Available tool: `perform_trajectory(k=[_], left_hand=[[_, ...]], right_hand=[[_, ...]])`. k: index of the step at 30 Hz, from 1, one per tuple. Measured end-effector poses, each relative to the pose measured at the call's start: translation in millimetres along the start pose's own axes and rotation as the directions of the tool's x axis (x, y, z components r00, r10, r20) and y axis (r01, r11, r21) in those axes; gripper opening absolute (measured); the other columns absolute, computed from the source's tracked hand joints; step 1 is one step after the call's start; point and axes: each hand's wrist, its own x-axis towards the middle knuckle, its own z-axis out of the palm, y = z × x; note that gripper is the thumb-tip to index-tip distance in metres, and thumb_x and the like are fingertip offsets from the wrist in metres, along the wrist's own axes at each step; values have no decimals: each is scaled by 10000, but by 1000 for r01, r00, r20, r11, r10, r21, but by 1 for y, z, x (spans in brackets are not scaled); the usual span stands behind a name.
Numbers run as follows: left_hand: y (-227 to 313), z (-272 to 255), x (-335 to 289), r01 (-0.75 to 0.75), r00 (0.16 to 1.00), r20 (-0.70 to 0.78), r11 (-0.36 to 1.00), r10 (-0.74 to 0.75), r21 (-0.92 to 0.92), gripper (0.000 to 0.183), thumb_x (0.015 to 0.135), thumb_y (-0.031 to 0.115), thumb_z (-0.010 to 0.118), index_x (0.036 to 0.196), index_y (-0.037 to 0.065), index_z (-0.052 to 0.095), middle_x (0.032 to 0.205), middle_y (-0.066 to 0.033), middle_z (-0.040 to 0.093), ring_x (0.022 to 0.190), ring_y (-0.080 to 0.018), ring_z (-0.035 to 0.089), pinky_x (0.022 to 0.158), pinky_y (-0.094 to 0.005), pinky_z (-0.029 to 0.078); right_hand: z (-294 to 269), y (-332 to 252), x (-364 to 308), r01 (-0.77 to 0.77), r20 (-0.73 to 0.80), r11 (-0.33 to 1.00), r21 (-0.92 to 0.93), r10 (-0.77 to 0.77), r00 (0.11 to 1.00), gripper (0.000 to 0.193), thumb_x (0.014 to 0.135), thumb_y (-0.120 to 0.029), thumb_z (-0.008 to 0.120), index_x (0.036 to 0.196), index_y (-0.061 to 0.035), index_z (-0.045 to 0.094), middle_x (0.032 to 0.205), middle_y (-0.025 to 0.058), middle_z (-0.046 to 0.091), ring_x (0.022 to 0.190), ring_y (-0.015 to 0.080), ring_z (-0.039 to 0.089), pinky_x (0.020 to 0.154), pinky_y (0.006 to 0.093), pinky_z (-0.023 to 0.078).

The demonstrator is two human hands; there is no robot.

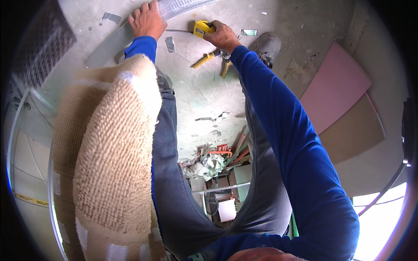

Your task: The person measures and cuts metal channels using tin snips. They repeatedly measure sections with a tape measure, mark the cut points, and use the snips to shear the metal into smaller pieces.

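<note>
My left hand (147, 22) lies on a long grey metal strip (186, 6) on the floor, its fingers spread across the strip. In my right hand (223, 36) is a yellow tape measure (201, 28), gripped at its case. A thin length of blade (178, 30) runs from the case toward my left wrist. Just below my right hand lie snips with yellow handles (204, 59), partly hidden by my wrist. A bulky tan textured cloth (115, 152) fills the left side and hides most of my left arm.
Scraps of metal (170, 44) are scattered on the concrete floor. Between my legs are crumpled foil-like scraps (208, 166) and red pieces (223, 149). Pink board (335, 87) and brown board (355, 128) lie at the right. My shoe (265, 48) stands beside my right hand.
</note>
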Motion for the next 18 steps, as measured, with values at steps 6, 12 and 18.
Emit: perform_trajectory(k=[6, 12, 18], left_hand=[[-24, -84, -11, -16, 889, 407, 904, 208, -427, 852, 714, 377, 848, 1403, 29, 488, 1287, -260, 638, 1198, -428, 617, 1010, -486, 507], [-10, -212, -98, 58, 937, 316, 824, 150, -563, 834, 667, 362, 873, 1330, 4, 516, 1228, -274, 655, 1165, -444, 623, 954, -498, 521], [6, -351, -199, 140, 964, 264, 803, 23, -579, 783, 666, 397, 875, 1247, -9, 542, 1161, -263, 651, 1116, -445, 617, 941, -495, 507]], right_hand=[[-4, 15, -61, -71, -316, 981, 181, 127, 940, 663, 777, -365, 742, 1316, 3, 625, 1211, 280, 686, 1179, 430, 638, 1050, 459, 490], [-68, -22, -202, -360, 250, 365, 859, 315, 916, 743, 957, -572, 640, 1479, -69, 478, 1419, 213, 591, 1283, 397, 573, 1105, 543, 400], [-157, -94, -280, -198, 187, 71, 978, 141, 972, 868, 974, -615, 595, 1583, -73, 297, 1532, 246, 471, 1391, 411, 463, 1170, 588, 290]])
